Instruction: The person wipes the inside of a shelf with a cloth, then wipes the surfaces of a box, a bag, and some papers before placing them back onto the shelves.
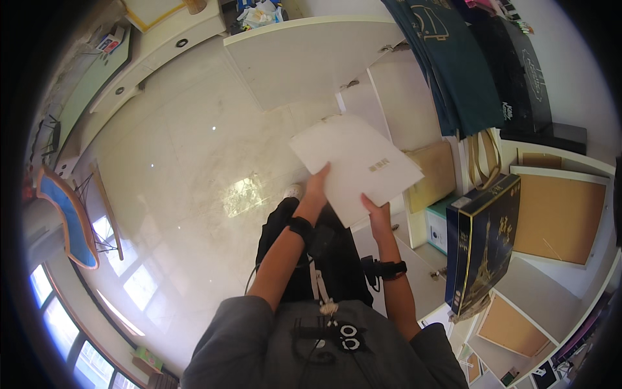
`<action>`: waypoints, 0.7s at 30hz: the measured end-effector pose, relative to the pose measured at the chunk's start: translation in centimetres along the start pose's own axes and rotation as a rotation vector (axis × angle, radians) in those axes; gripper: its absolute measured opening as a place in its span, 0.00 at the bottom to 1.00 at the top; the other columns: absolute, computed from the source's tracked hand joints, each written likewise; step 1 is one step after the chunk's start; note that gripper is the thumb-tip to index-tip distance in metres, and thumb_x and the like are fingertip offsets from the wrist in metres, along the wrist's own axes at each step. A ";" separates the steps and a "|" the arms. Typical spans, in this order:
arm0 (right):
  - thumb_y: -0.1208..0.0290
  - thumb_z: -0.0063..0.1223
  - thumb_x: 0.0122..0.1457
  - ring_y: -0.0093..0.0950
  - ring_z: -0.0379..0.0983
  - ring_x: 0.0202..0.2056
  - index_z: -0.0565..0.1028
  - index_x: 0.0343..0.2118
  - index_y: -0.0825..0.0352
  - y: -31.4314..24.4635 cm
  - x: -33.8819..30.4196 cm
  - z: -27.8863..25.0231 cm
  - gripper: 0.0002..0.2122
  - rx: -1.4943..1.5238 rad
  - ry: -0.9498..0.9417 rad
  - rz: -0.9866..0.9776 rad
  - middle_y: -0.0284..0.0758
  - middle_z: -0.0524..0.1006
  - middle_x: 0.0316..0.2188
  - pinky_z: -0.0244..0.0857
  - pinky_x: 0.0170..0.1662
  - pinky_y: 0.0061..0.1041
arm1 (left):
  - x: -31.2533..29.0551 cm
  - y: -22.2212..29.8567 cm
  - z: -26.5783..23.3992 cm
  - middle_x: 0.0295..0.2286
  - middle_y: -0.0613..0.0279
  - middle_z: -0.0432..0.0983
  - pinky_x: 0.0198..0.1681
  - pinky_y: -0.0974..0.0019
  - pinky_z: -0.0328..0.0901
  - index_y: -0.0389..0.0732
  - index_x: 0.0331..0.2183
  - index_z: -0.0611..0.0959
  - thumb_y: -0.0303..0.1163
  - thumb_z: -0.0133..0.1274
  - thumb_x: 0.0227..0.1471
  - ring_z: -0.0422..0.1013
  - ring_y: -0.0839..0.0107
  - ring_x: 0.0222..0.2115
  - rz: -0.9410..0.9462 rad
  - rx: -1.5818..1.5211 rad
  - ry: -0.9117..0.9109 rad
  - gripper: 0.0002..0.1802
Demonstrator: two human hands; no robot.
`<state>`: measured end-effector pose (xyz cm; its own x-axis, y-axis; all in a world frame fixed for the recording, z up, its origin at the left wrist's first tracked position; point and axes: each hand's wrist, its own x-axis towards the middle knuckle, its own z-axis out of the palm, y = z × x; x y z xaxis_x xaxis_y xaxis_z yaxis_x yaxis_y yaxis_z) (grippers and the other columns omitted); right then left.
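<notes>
Between my two hands is a small stack of white booklets or folders [353,159], fanned slightly apart at the edges, with a small printed block on the top one. My left hand [317,181] grips its near left edge, thumb on top. At the near right edge my right hand [377,212] also holds it, thumb over the top and the other fingers mostly hidden underneath. The stack is in front of an open white cabinet, whose door [291,58] swings out on the far side. A tan folder or envelope [431,172] is just right of the stack.
To the right a dark blue gift box [483,246] juts out beside a teal-and-white box [437,227]. A dark green bag [447,71] hangs over the cabinet top. Corkboard-coloured panels [554,217] line the shelving. At left are a blue-seated chair [68,217] and a drawer desk [142,65].
</notes>
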<state>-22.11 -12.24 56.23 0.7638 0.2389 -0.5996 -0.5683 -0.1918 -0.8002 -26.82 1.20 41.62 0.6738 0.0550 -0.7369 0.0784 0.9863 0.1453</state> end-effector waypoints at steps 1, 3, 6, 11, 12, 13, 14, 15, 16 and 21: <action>0.72 0.55 0.49 0.27 0.65 0.45 0.64 0.47 0.74 -0.2 -1.5 0.7 0.23 0.010 0.000 -0.003 0.38 0.69 0.43 0.58 0.48 0.23 | -2.0 0.6 -0.8 0.43 0.54 0.67 0.46 0.62 0.62 0.35 0.49 0.64 0.40 0.48 0.51 0.65 0.61 0.44 0.002 0.010 -0.001 0.27; 0.65 0.55 0.50 0.25 0.68 0.40 0.67 0.42 0.76 -1.3 -4.0 2.2 0.21 -0.292 -0.208 -0.078 0.37 0.72 0.38 0.60 0.44 0.21 | -6.2 2.6 -1.5 0.40 0.55 0.69 0.45 0.62 0.63 0.33 0.46 0.67 0.38 0.48 0.51 0.67 0.63 0.41 0.101 0.017 0.019 0.24; 0.59 0.48 0.54 0.24 0.69 0.36 0.70 0.38 0.73 -0.5 -4.4 1.0 0.19 -0.417 -0.504 0.173 0.37 0.74 0.33 0.61 0.39 0.21 | -10.7 6.3 -2.9 0.39 0.54 0.70 0.45 0.63 0.63 0.32 0.44 0.69 0.38 0.48 0.51 0.68 0.63 0.40 0.119 0.102 -0.011 0.22; 0.51 0.32 0.60 0.26 0.69 0.39 0.67 0.44 0.73 1.3 -5.3 0.6 0.25 0.134 -0.181 0.155 0.37 0.73 0.37 0.60 0.43 0.25 | -15.4 13.4 -5.9 0.40 0.51 0.70 0.45 0.64 0.63 0.27 0.43 0.69 0.33 0.49 0.50 0.68 0.63 0.40 0.186 0.337 0.014 0.22; 0.51 0.32 0.60 0.26 0.69 0.39 0.67 0.44 0.73 0.7 -5.5 1.0 0.25 0.139 -0.203 0.143 0.37 0.73 0.37 0.60 0.43 0.25 | -16.9 14.4 -5.6 0.40 0.51 0.70 0.45 0.64 0.63 0.26 0.44 0.68 0.31 0.50 0.49 0.68 0.63 0.41 0.215 0.387 0.023 0.23; 0.52 0.31 0.60 0.27 0.68 0.41 0.65 0.46 0.73 0.0 -5.8 1.2 0.25 0.265 -0.295 0.132 0.37 0.72 0.40 0.59 0.45 0.25 | -18.3 15.4 -5.0 0.40 0.51 0.70 0.45 0.64 0.63 0.26 0.44 0.68 0.31 0.50 0.49 0.68 0.63 0.41 0.239 0.392 0.025 0.23; 0.53 0.31 0.61 0.27 0.67 0.44 0.64 0.48 0.73 -0.4 -6.3 1.4 0.25 0.396 -0.386 0.128 0.38 0.71 0.42 0.57 0.47 0.25 | -19.9 15.9 -4.6 0.41 0.51 0.70 0.46 0.63 0.63 0.26 0.45 0.67 0.30 0.52 0.48 0.68 0.62 0.42 0.232 0.457 0.020 0.24; 0.57 0.32 0.61 0.26 0.64 0.46 0.61 0.50 0.74 -0.6 -6.3 1.4 0.24 0.346 -0.499 0.117 0.38 0.68 0.47 0.54 0.50 0.24 | -21.0 16.2 -4.2 0.41 0.51 0.69 0.46 0.63 0.62 0.27 0.45 0.67 0.28 0.53 0.46 0.67 0.62 0.42 0.223 0.522 0.016 0.25; 0.57 0.32 0.61 0.26 0.64 0.46 0.61 0.50 0.74 -1.0 -6.4 1.5 0.24 0.357 -0.516 0.111 0.38 0.68 0.47 0.54 0.50 0.24 | -21.6 16.1 -3.9 0.41 0.51 0.69 0.46 0.63 0.62 0.27 0.45 0.67 0.28 0.53 0.46 0.67 0.62 0.42 0.239 0.534 0.023 0.25; 0.62 0.38 0.59 0.23 0.66 0.42 0.65 0.47 0.76 -2.4 -7.5 2.6 0.20 -0.058 -0.683 -0.007 0.38 0.70 0.43 0.59 0.44 0.21 | -25.6 14.7 -1.0 0.40 0.56 0.71 0.45 0.65 0.62 0.33 0.46 0.68 0.27 0.57 0.42 0.68 0.65 0.41 0.395 0.797 -0.044 0.28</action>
<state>-27.25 -11.10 62.64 0.3924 0.7836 -0.4816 -0.5322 -0.2337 -0.8138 -43.62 14.46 61.93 0.7861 0.3460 -0.5122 0.3113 0.4943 0.8117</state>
